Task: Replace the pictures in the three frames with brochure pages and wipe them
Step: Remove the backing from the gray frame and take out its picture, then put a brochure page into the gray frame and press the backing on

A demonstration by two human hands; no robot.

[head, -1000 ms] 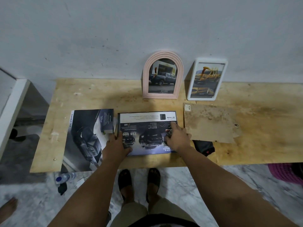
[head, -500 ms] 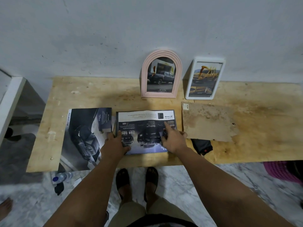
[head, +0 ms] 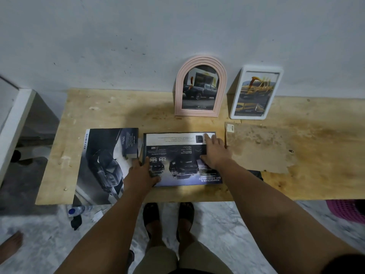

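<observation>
head view: a wooden tabletop (head: 110,111) stands against a grey wall. a brochure page (head: 177,155) lies flat in a dark frame (head: 144,143) near the front edge, its print upside down to the viewer. the left hand (head: 142,175) rests on the page's near left corner, thumb at the frame's left edge, fingers lying relaxed and grasping nothing. the right hand (head: 214,153) lies flat on the page's right side, fingers straight and reaching toward the far right corner, pressing down, not clenched. just left of the frame lies an open brochure (head: 100,165) showing a dark car, its near edge hanging over the tabletop. just right of the frame lies a brown backing board (head: 256,147), with a small dark thing partly hidden under its near edge. at the wall lean a pink arched frame (head: 201,87) with a dark truck picture and, beside it, a white frame (head: 256,92) with a yellow truck picture. on the floor lie a water bottle (head: 79,210) and a pink basket (head: 345,209).
</observation>
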